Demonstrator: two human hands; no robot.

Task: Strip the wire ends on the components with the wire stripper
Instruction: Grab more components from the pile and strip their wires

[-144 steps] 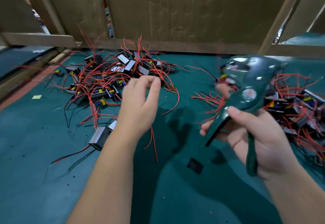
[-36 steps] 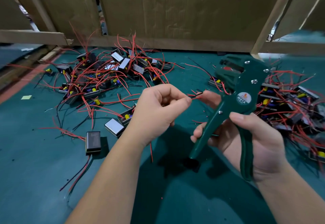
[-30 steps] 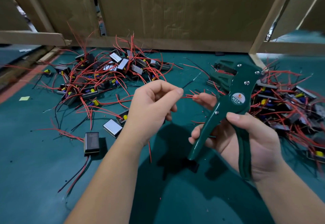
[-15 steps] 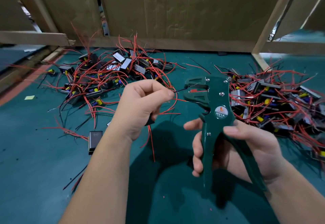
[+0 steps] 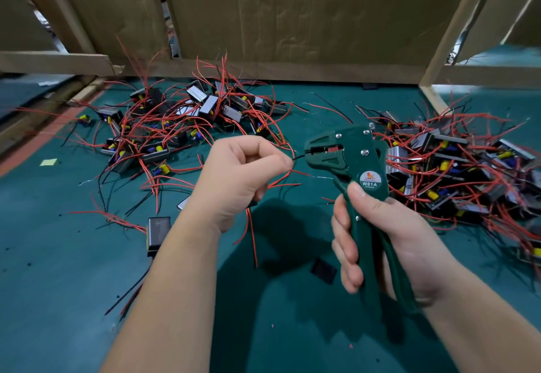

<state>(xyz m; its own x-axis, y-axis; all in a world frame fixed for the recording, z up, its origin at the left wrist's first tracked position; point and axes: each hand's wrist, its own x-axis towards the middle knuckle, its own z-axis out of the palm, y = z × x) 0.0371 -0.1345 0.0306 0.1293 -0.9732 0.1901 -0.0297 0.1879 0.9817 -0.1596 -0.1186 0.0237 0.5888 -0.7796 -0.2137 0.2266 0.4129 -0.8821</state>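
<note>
My left hand (image 5: pixel 238 178) is curled, pinching a thin black wire (image 5: pixel 298 156) between thumb and forefinger; the wire's tip reaches into the jaws of the green wire stripper (image 5: pixel 342 156). A component sits inside that fist, mostly hidden, and its red wires (image 5: pixel 251 235) hang below. My right hand (image 5: pixel 380 241) grips the stripper's two handles, head upright and jaws facing left. A heap of components with red wires (image 5: pixel 187 120) lies at the back left, and a second heap (image 5: pixel 456 161) lies at the right.
The green mat (image 5: pixel 73 284) carries a lone black component (image 5: pixel 158 233) at the left and a small black piece (image 5: pixel 323 270) under the stripper. Cardboard walls (image 5: pixel 292 15) and wooden slats (image 5: pixel 450 30) close off the back. A yellow scrap (image 5: pixel 48 162) lies far left.
The stripper has turned upright and shifted left, and my left hand has brought the black wire end into its jaws. Earlier my left hand picked a component from the left heap.
</note>
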